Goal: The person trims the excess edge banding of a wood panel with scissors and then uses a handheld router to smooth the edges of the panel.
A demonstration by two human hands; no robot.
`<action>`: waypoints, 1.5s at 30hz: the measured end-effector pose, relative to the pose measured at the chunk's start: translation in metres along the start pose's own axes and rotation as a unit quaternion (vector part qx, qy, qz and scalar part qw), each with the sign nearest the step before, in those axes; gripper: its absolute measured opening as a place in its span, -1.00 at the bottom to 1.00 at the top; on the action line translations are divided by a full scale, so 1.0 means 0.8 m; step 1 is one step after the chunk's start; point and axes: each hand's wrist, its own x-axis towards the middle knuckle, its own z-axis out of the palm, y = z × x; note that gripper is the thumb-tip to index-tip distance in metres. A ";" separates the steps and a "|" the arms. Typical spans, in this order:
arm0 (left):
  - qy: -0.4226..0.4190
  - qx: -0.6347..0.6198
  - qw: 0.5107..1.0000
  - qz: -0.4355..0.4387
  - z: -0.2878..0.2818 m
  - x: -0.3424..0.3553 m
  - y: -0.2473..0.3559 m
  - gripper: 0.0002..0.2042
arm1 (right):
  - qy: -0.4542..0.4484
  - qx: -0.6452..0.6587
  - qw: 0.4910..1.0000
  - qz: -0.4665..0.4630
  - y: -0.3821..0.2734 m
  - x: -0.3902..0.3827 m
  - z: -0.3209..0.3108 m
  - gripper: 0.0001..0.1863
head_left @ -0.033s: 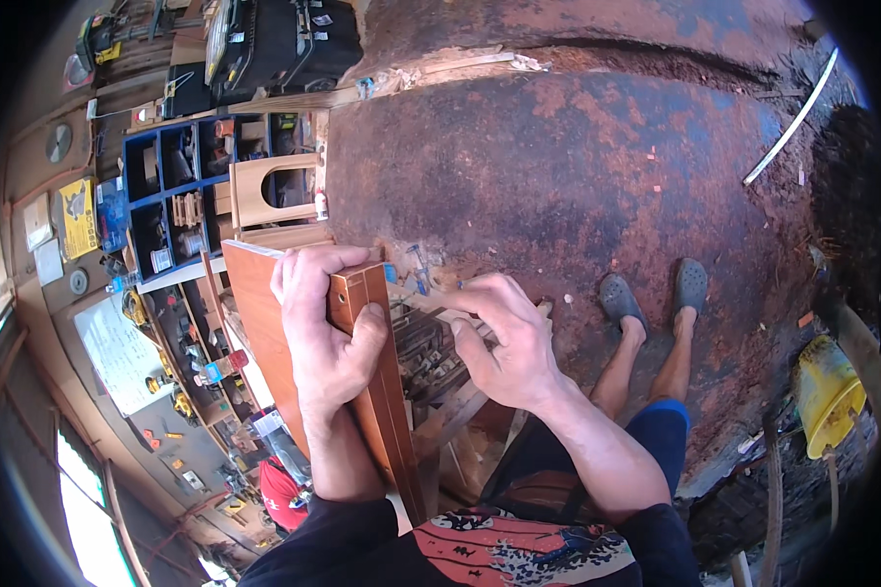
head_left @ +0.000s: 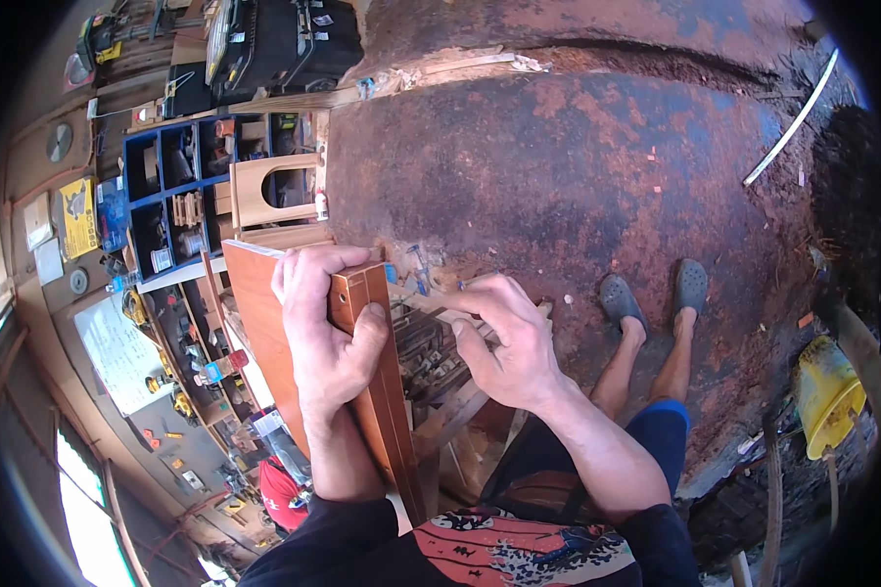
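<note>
My left hand [head_left: 325, 328] is wrapped over the top corner of an upright reddish-brown wooden panel [head_left: 257, 313]. Its thumb presses on the narrow edge, and a small round hole shows in that edge just beside the hand. Right of the panel, apart from it, my right hand [head_left: 509, 342] hovers with its fingers half bent and pointing left. The thumb stands a little off the fingers, and I see nothing held between them. Below and between the hands lies a rack or box of long metal tools [head_left: 436, 362], partly hidden by the right hand.
Behind the panel is a bench with blue compartments [head_left: 171, 201] and a pale board with an oval cutout [head_left: 286, 191]. Black cases [head_left: 294, 49] stand at the far left. A worn reddish floor [head_left: 519, 157] spreads ahead; a yellow bucket [head_left: 832, 396] lies tipped at the right.
</note>
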 end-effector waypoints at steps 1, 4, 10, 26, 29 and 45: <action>-0.004 -0.003 1.000 -0.002 -0.001 -0.001 -0.001 -0.57 | -0.002 -0.002 1.000 -0.004 0.001 -0.001 0.000 -0.73; 0.000 -0.045 0.999 -0.017 -0.005 -0.001 -0.001 -0.61 | -0.009 -0.006 1.000 -0.014 0.000 0.000 -0.001 -0.78; 0.022 -0.077 0.995 -0.055 0.000 -0.007 -0.008 -0.64 | -0.017 -0.005 1.000 -0.017 0.000 0.002 0.005 -0.79; -0.003 -0.091 0.994 -0.054 -0.004 -0.009 -0.012 -0.61 | -0.038 0.012 0.999 -0.001 0.001 -0.007 0.005 -0.81; 0.000 -0.095 0.994 -0.055 -0.003 -0.010 -0.013 -0.61 | -0.039 0.009 0.999 -0.002 -0.001 -0.007 0.004 -0.81; 0.015 -0.107 0.993 -0.053 -0.001 -0.010 -0.020 -0.59 | -0.104 0.107 0.979 0.137 -0.012 -0.001 0.019 -0.67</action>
